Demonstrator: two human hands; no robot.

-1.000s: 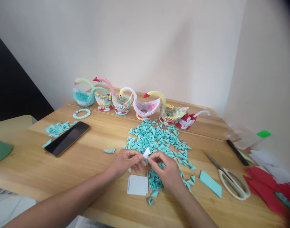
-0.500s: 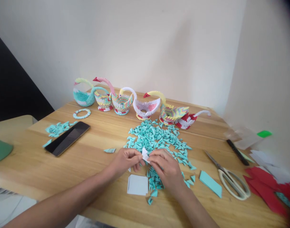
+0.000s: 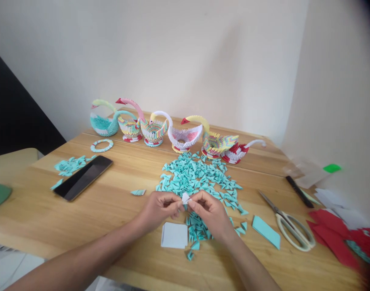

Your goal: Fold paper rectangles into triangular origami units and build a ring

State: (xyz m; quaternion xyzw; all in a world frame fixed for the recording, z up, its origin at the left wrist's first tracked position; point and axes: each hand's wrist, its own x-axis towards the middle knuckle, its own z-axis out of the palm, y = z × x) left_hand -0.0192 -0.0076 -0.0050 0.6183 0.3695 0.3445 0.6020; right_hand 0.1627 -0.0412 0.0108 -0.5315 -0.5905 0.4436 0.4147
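Observation:
A small folded piece of white paper (image 3: 185,197) is pinched between both hands, in front of the pile. My left hand (image 3: 162,207) grips its left side with thumb and fingers closed. On its right side, my right hand (image 3: 207,210) holds it in a like pinch. Behind and partly under the hands spreads a pile of teal folded paper triangles (image 3: 188,171). A stack of white paper rectangles (image 3: 174,235) lies just below my left hand. Two loose teal triangles (image 3: 190,254) rest beside that stack.
Several folded-paper swans (image 3: 185,137) line the back of the wooden table. To the left lie a phone (image 3: 83,178), a paper ring (image 3: 101,145) and more teal triangles (image 3: 71,165). At right are scissors (image 3: 286,222), teal paper strips (image 3: 266,231) and red paper (image 3: 330,230).
The white paper, earlier a tilted piece with a point sticking up, now looks smaller and more compact. Both hands have drawn slightly closer around it. The view has shifted a little.

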